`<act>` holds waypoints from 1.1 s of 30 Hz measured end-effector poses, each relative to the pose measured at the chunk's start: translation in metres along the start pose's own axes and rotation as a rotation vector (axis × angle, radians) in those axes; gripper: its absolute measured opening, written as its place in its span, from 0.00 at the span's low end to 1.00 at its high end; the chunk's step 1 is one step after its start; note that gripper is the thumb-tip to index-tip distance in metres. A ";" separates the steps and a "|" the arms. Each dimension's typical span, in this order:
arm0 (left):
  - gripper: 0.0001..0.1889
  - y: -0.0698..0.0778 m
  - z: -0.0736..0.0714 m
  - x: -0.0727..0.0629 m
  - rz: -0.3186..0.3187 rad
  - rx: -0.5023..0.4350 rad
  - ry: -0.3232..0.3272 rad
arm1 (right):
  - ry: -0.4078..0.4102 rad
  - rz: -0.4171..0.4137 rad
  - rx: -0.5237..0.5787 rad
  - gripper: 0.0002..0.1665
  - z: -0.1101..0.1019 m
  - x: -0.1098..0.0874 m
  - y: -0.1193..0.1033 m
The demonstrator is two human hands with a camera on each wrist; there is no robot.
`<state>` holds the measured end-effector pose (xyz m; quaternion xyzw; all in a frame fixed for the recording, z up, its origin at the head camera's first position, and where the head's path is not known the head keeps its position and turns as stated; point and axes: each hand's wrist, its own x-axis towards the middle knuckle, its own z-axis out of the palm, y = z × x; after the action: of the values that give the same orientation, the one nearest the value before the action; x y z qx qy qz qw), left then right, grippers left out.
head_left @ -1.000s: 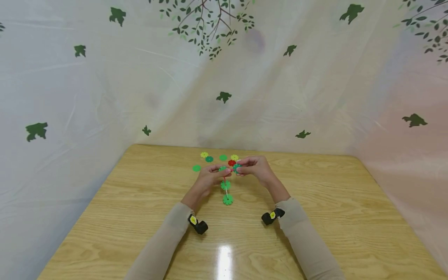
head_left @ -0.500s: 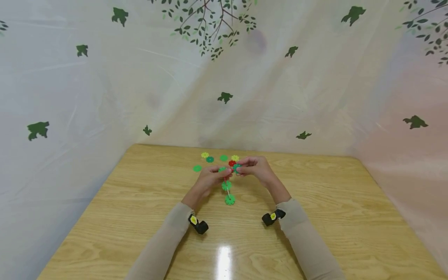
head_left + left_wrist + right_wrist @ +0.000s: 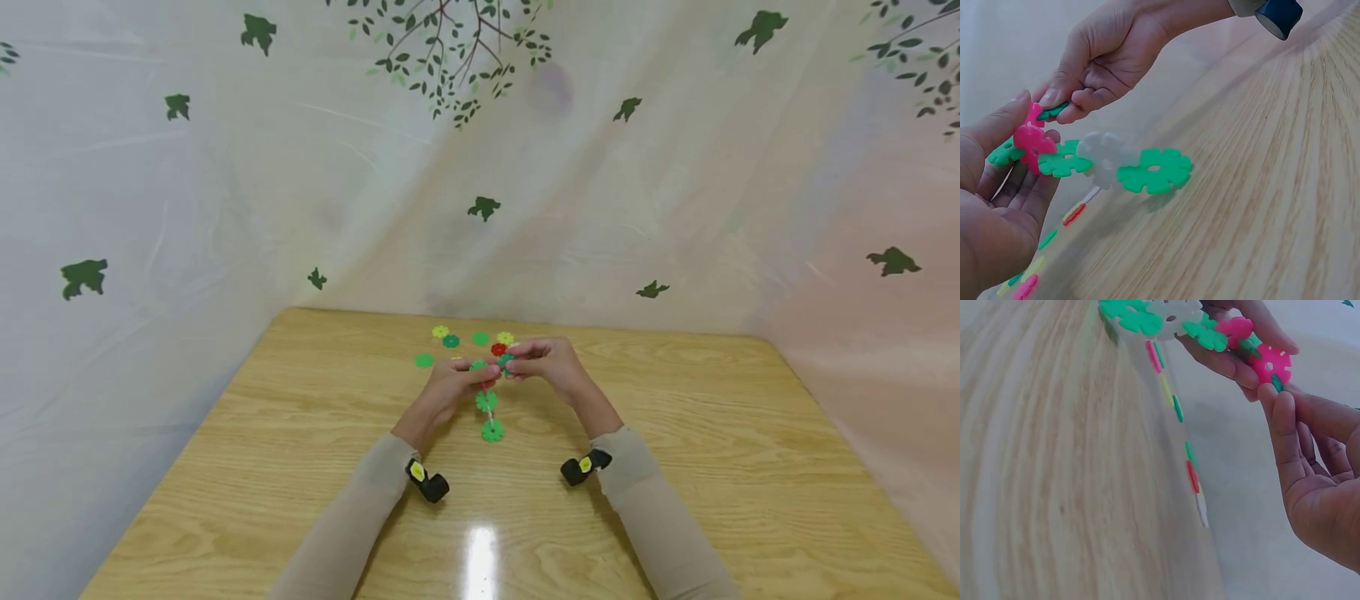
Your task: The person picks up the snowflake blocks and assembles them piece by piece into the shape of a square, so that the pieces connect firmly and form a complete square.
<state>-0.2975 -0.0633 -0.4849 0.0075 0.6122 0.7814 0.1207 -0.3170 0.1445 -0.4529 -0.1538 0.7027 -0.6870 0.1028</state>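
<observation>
A chain of slotted flower-shaped plastic discs hangs from my left hand (image 3: 448, 387). Its lower end has a green disc (image 3: 1155, 170), then a white disc (image 3: 1107, 159) and another green disc (image 3: 1064, 159). Above them is a pink disc (image 3: 1034, 147), partly behind my left fingers, which grip the chain's upper part. A second pink disc (image 3: 1270, 365) sits at the top end. My right hand (image 3: 553, 367) pinches a dark green disc (image 3: 1054, 111) by its edge against that pink disc. Whether their slots are interlocked is hidden by the fingers.
Loose discs lie on the wooden table (image 3: 675, 467) beyond the hands, including a red disc (image 3: 498, 349), a yellow disc (image 3: 440, 332) and a light green disc (image 3: 424, 360). A printed curtain (image 3: 390, 242) hangs behind the table's far edge.
Both hands stay together with the same grips and barely move. The hanging chain sways very slightly, and the head view shifts a little.
</observation>
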 end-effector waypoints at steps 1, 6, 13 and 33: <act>0.16 0.000 0.000 0.000 -0.002 0.001 -0.004 | -0.002 0.000 -0.005 0.21 -0.001 0.000 0.000; 0.16 0.002 0.000 -0.001 -0.008 0.025 -0.042 | -0.020 -0.008 -0.031 0.20 -0.005 0.001 0.001; 0.16 0.004 -0.003 -0.002 -0.036 0.130 -0.151 | -0.077 0.023 -0.143 0.17 -0.003 0.002 0.002; 0.10 -0.003 0.001 0.000 -0.011 0.147 -0.110 | -0.043 0.049 -0.562 0.17 -0.030 0.037 -0.022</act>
<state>-0.2965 -0.0620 -0.4874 0.0558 0.6604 0.7321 0.1575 -0.3608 0.1588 -0.4275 -0.1739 0.8669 -0.4590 0.0875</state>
